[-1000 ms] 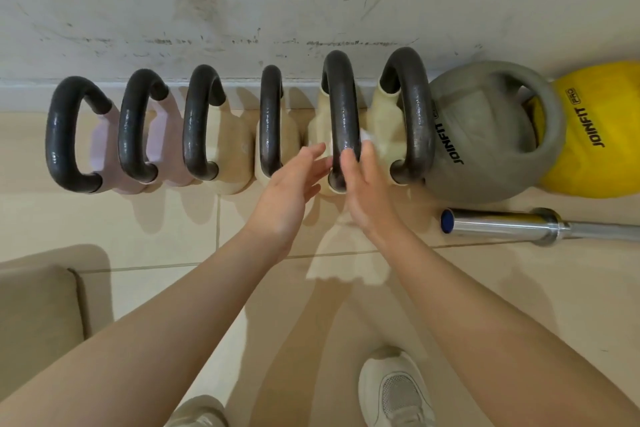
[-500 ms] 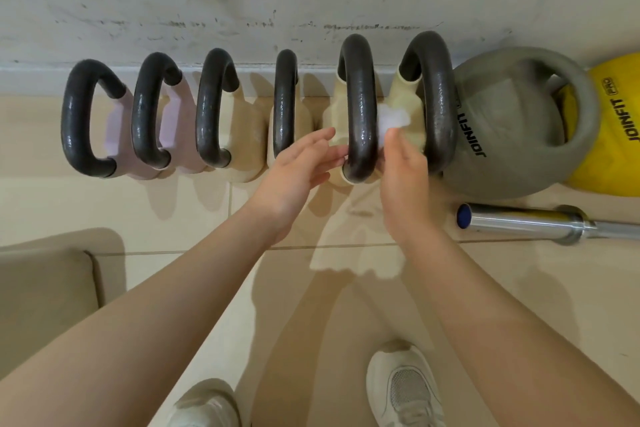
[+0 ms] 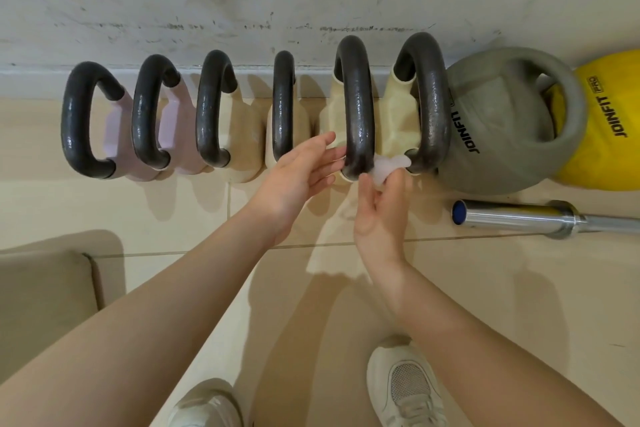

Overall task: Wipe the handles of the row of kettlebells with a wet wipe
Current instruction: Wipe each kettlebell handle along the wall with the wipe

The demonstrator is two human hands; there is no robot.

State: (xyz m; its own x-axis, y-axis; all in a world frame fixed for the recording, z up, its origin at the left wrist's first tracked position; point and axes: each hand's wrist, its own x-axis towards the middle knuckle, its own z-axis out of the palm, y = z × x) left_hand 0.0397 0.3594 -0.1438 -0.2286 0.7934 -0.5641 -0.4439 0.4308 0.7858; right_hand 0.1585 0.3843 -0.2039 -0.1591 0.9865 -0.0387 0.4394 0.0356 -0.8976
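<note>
Several kettlebells with dark handles stand in a row along the wall, two pink on the left and cream ones to their right. My right hand (image 3: 381, 208) pinches a crumpled white wet wipe (image 3: 389, 166) at the near end of the fifth handle (image 3: 356, 104), on its right side. Fingers apart, my left hand (image 3: 298, 173) holds nothing; its fingertips touch the left side of that same handle. The sixth handle (image 3: 433, 100) stands just right of the wipe.
A large grey kettlebell (image 3: 498, 121) and a yellow one (image 3: 609, 121) sit at the right end. A chrome barbell sleeve (image 3: 512, 213) lies on the tile floor to the right of my hands. A beige mat (image 3: 45, 298) is at lower left. My shoes (image 3: 405, 388) are below.
My right hand with the wipe has slid down the right side of the fifth handle to its near end. The left hand stays by the handle. The view has shifted slightly.
</note>
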